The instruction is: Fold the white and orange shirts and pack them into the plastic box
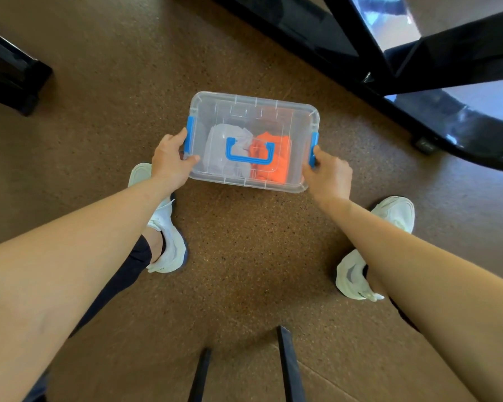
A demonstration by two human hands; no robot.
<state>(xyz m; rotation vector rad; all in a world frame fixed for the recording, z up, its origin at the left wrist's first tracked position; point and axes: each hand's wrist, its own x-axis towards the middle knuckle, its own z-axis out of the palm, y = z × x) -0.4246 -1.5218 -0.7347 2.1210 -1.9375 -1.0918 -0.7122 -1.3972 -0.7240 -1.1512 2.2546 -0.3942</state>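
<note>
Both hands are on the clear plastic box (253,140), one per short end: left hand (170,163) curled around the edge by the blue latch (189,134), right hand (328,175) gripping by the other latch (313,149). Lid's on, blue handle (249,153) on top. Inside, the white shirt (224,152) sits left, touching the orange shirt (273,158). Box is over the brown speckled floor (244,256), between white sneakers (166,227); can't tell if it's resting or lifted.
</note>
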